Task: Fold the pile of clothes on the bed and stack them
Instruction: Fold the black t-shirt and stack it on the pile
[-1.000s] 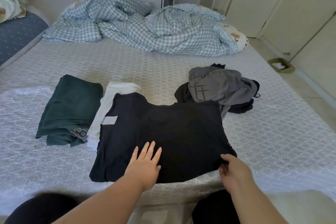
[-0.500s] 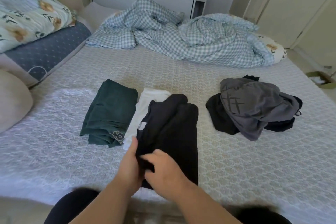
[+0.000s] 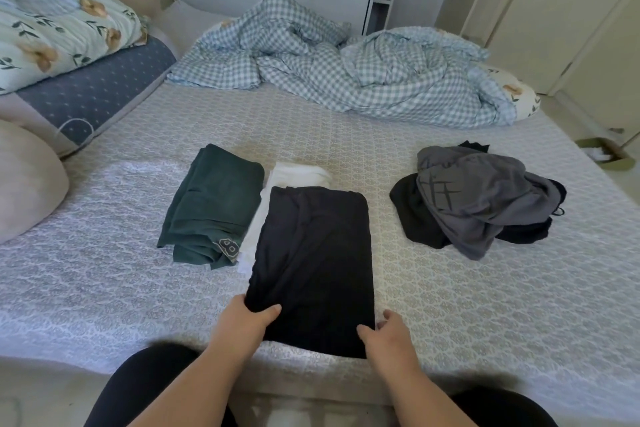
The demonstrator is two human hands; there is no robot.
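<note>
Fingers of the left hand [image 3: 247, 321] are curled round the near left corner of the black shirt [image 3: 315, 263], with the thumb on top of the cloth, so this grip is holding the shirt. The near right corner is pinched by the right hand [image 3: 389, 334], thumb on the cloth and the other fingers at its edge. The black shirt is folded into a long shape and is laid flat on the bed [image 3: 485, 305], close to the near edge. Its far left part is laid over a folded white piece [image 3: 294, 177], which is seen past its top and left sides. Just beside the white piece, on the left, a folded green piece [image 3: 211, 208] with a number patch is laid. Well apart on the right, a loose pile of clothes [image 3: 481, 201] is heaped, grey on top and black below. Farther back on the bed a blue checked blanket [image 3: 346, 80] is bunched up. At the far left a flowered quilt [image 3: 59, 31] is laid on a dotted blue pillow [image 3: 93, 94].
</note>
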